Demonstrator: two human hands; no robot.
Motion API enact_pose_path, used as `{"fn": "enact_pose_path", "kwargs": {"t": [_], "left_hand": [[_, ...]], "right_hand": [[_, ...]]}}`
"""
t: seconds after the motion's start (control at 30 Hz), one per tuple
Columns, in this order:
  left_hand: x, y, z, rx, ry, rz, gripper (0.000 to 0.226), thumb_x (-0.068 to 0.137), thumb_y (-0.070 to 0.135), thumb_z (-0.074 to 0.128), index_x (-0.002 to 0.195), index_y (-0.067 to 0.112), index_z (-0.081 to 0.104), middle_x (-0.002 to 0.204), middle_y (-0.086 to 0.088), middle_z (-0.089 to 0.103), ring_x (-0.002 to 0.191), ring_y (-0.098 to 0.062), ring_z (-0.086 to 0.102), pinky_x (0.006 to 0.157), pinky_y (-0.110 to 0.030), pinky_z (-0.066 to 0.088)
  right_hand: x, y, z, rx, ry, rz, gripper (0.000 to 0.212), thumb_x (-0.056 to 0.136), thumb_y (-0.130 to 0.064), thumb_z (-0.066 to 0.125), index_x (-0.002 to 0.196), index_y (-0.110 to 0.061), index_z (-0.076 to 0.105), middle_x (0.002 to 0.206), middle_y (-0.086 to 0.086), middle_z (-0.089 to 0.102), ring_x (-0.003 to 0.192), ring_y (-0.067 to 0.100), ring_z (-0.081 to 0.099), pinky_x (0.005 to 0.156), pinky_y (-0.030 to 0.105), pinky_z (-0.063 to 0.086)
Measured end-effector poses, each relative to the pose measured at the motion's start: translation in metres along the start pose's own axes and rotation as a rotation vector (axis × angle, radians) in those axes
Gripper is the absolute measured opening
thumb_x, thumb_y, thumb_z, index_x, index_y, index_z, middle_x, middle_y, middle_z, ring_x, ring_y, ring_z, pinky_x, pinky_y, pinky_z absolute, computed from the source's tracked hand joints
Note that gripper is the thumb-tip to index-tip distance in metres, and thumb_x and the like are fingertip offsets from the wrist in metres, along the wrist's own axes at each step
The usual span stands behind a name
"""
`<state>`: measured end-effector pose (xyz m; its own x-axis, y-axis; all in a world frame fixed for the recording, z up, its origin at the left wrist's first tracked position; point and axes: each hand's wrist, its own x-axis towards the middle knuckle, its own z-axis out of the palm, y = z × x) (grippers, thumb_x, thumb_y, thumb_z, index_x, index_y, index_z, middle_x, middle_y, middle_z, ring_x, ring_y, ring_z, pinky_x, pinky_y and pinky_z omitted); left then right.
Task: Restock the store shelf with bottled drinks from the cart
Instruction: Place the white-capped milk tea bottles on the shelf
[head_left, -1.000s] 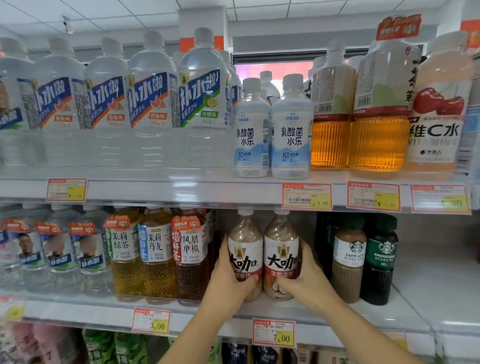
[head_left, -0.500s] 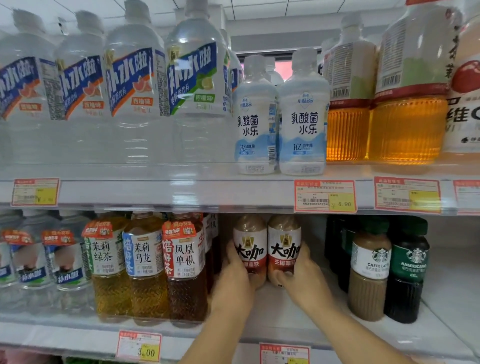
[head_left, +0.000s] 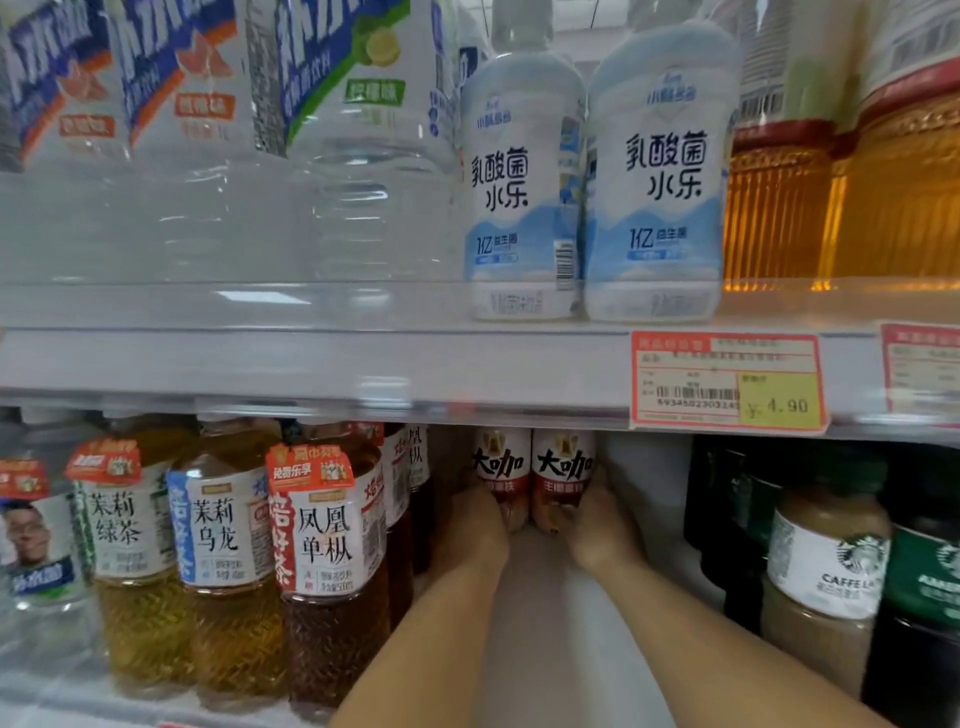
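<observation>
Both coffee bottles now sit deeper in than 0.5 s ago, pushed toward the back of the lower shelf (head_left: 550, 654). Forearms reach further in and the view is closer. The bottle tops, visible before, are now cut off by the upper shelf edge (head_left: 311, 364).

Left hand (head_left: 475, 530), centre of frame: fingers curled round the lower part of the left coffee bottle (head_left: 501, 465). Right hand (head_left: 597, 525), just right of it: same grip on the right coffee bottle (head_left: 563, 465). The two bottles stand upright, side by side and touching, red-and-white labels facing out. Can't tell if their bases rest on the shelf; the hands cover them.

Neighbours on the same shelf: tea bottles (head_left: 327, 551) to the left of the gap, Starbucks bottles (head_left: 826, 561) to the right at the frame edge.

Level above: two white yogurt-drink bottles (head_left: 519, 182) directly over the coffee pair. Price tag (head_left: 727, 382) on the shelf edge reads 4.90.
</observation>
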<state>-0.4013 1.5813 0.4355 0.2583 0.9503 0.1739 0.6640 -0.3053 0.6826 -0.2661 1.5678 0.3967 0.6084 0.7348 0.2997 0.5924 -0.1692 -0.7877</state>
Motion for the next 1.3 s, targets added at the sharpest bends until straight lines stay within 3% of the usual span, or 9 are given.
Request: {"fn": "enact_pose_path", "kwargs": {"t": [0.13,0.23,0.3,0.53,0.73,0.83,0.97,1.13,1.3], "left_hand": [[0.000,-0.009,0.011,-0.011,-0.070,0.049,0.029,0.095,0.018,0.044,0.123,0.010,0.045,0.126,-0.007,0.053,0.110,-0.020,0.051,0.092,-0.024,0.038],[-0.008,-0.014,0.019,0.086,-0.142,0.216,0.065,0.092,0.025,0.047,0.148,0.019,0.014,0.150,-0.007,0.028,0.134,-0.023,0.032,0.107,-0.024,0.024],[-0.010,-0.016,0.026,0.152,-0.220,0.285,0.072,0.090,0.028,0.045,0.149,0.030,0.004,0.155,-0.010,0.016,0.140,-0.027,0.020,0.115,-0.036,0.020],[0.006,-0.019,0.028,0.282,-0.239,0.187,0.061,0.093,0.030,0.040,0.145,0.040,0.012,0.155,-0.013,0.001,0.139,-0.033,0.022,0.111,-0.045,0.027],[-0.035,-0.017,0.002,0.133,-0.268,0.285,0.054,0.093,0.016,0.042,0.144,0.025,0.028,0.149,-0.010,0.032,0.133,-0.027,0.035,0.108,-0.031,0.031],[-0.108,-0.030,-0.023,0.038,-0.111,0.441,0.045,0.093,0.016,0.046,0.137,0.022,0.044,0.138,-0.005,0.049,0.124,-0.022,0.047,0.101,-0.030,0.039],[-0.209,-0.083,-0.040,-0.088,0.110,0.591,0.030,0.092,0.017,0.047,0.117,0.019,0.062,0.112,0.007,0.063,0.100,-0.008,0.055,0.085,-0.021,0.042],[-0.308,-0.207,-0.007,-0.098,-0.013,0.296,0.029,0.089,0.025,0.043,0.107,0.020,0.065,0.100,0.009,0.066,0.089,-0.010,0.059,0.070,-0.026,0.048],[-0.397,-0.336,0.044,0.055,-0.302,-0.105,0.024,0.093,0.022,0.047,0.111,0.025,0.063,0.106,0.004,0.066,0.098,-0.021,0.061,0.080,-0.034,0.049]], "right_hand": [[-0.005,0.004,0.002,-0.042,-0.095,-0.006,0.052,0.075,-0.021,0.068,0.120,-0.014,0.043,0.106,0.006,0.061,0.099,0.022,0.062,0.081,0.032,0.051],[-0.017,0.003,-0.001,-0.162,-0.189,-0.085,0.077,0.070,-0.026,0.061,0.138,-0.017,0.026,0.124,0.000,0.053,0.110,0.020,0.055,0.091,0.034,0.048],[-0.020,0.004,-0.002,-0.209,-0.230,-0.084,0.087,0.070,-0.028,0.058,0.144,-0.022,0.012,0.129,-0.002,0.050,0.115,0.021,0.052,0.096,0.038,0.047],[-0.015,0.007,-0.001,-0.331,-0.265,-0.048,0.097,0.066,-0.033,0.050,0.144,-0.032,-0.008,0.141,0.004,0.041,0.117,0.029,0.051,0.096,0.042,0.046],[-0.062,-0.006,-0.031,-0.346,-0.360,-0.097,0.081,0.065,-0.041,0.044,0.141,-0.033,0.016,0.132,0.003,0.051,0.116,0.029,0.054,0.092,0.040,0.047],[-0.131,-0.028,-0.066,-0.377,-0.312,-0.217,0.065,0.089,-0.030,0.051,0.147,-0.027,0.021,0.127,0.002,0.057,0.107,0.024,0.058,0.085,0.031,0.047],[-0.237,-0.026,-0.079,-0.235,-0.089,-0.528,0.030,0.089,-0.022,0.056,0.119,-0.023,0.061,0.109,-0.007,0.067,0.103,0.012,0.055,0.089,0.028,0.043],[-0.367,0.042,-0.023,-0.140,-0.226,-0.479,0.016,0.082,-0.018,0.058,0.092,-0.016,0.071,0.087,-0.003,0.070,0.086,0.007,0.054,0.077,0.018,0.041],[-0.463,0.136,0.060,-0.223,-0.594,-0.156,0.017,0.082,-0.022,0.056,0.092,-0.025,0.068,0.083,-0.005,0.070,0.078,0.018,0.063,0.071,0.036,0.052]]}}
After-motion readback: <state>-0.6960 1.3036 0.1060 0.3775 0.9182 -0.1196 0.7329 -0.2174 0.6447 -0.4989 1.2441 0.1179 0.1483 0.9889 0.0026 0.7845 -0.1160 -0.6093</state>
